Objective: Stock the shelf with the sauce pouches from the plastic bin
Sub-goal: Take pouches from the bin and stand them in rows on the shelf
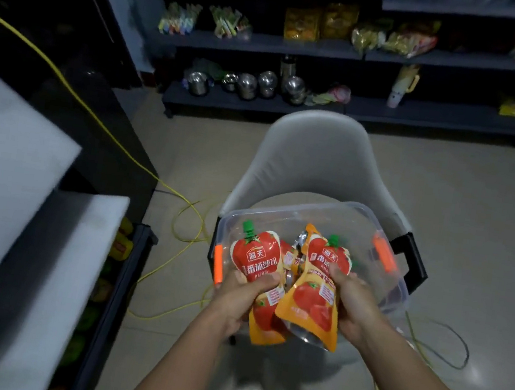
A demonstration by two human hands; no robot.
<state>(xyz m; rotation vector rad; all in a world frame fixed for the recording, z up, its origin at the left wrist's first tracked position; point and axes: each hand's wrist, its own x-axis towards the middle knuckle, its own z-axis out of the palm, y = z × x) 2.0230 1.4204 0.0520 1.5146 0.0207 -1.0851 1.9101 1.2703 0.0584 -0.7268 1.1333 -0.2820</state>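
A clear plastic bin (340, 214) with orange latches rests on the seat of a white chair (318, 157). My left hand (242, 296) is shut on a red and orange tomato sauce pouch (257, 255) with a green cap, held over the bin's near edge. My right hand (354, 306) is shut on another tomato sauce pouch (313, 303), right beside the first. More pouches (293, 260) lie in the bin behind them, partly hidden.
Dark shelves (271, 46) along the far wall carry snack packets, steel pots and a bottle. A low shelf (124, 275) with yellow packets stands at my left under a white-topped counter (4, 157). Yellow cable (186, 217) loops over the floor by the chair.
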